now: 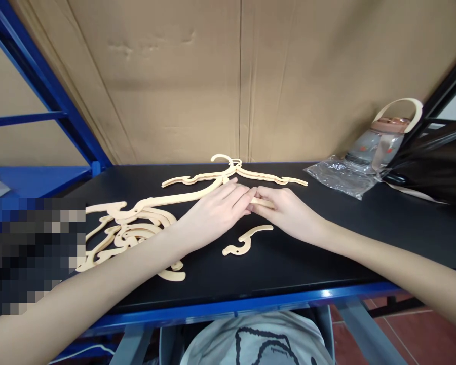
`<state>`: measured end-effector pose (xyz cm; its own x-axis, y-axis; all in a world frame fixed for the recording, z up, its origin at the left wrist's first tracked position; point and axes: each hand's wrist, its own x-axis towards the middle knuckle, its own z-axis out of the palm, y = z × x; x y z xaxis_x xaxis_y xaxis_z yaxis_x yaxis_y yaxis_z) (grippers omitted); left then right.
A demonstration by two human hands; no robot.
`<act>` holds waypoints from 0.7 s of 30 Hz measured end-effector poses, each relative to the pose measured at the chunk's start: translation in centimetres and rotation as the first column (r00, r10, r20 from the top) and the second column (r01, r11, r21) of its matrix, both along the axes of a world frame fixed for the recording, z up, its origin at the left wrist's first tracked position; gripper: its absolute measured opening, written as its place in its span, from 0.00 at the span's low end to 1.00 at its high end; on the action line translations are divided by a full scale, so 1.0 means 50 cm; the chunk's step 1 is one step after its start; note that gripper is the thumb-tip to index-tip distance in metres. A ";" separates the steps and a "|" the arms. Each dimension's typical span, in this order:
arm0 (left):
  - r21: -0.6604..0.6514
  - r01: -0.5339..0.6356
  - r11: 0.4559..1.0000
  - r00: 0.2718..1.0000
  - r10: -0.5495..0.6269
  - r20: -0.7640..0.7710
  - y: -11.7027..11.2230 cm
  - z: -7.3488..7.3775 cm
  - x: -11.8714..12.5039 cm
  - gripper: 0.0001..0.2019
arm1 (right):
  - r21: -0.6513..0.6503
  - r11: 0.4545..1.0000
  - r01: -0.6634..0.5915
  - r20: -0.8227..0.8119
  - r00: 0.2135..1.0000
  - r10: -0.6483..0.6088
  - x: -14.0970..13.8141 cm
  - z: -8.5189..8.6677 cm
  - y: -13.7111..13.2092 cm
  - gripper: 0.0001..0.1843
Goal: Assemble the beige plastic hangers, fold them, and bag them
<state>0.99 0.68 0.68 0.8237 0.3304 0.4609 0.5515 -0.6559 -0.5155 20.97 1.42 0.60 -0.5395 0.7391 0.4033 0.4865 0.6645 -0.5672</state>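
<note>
In the head view my hands meet above the middle of the black tabletop. My left hand (224, 209) lies palm down with its fingers pressed together, covering most of what they grip. My right hand (287, 208) pinches a cream hanger piece (264, 203) from the other side. Past my left hand a long cream hanger arm (186, 195) stretches left; whether it joins the gripped piece is hidden. Behind my hands lie assembled cream hangers (260, 176) with hooks. A loose curved hanger piece (245, 246) rests in front, apart from both hands.
A pile of curved hanger pieces (137, 230) lies left, partly behind my left forearm. At the back right stand a water bottle (380, 142) and a clear plastic bag (342, 175), beside a black bag (437, 162). Cardboard (175, 91) walls off the back; a blue frame (72, 121) rises left.
</note>
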 end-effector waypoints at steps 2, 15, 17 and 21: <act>-0.060 0.002 0.998 1.000 -0.003 -0.010 0.000 -0.001 -0.006 0.14 | -0.082 0.996 -0.027 -0.018 1.000 0.025 0.002 -0.002 0.000 0.08; -0.489 0.164 0.857 0.969 -0.047 0.243 -0.001 0.014 -0.017 0.13 | -0.194 0.970 -0.148 -0.089 0.987 0.132 0.013 -0.010 0.007 0.23; -0.537 0.163 0.828 0.953 0.008 0.303 0.000 0.013 -0.018 0.12 | 0.018 0.996 -0.084 -0.052 0.995 0.085 0.019 -0.002 0.006 0.21; -0.579 0.164 0.799 0.929 0.073 0.363 0.006 0.007 -0.018 0.12 | 0.626 0.778 0.049 -0.018 0.999 -0.048 0.023 0.020 -0.012 0.09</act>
<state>0.09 0.99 1.02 0.6660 0.5992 0.4444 0.5762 -0.7915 0.2037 22.11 0.82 1.62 -0.5093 0.3487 0.7868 0.5271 0.8491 -0.0351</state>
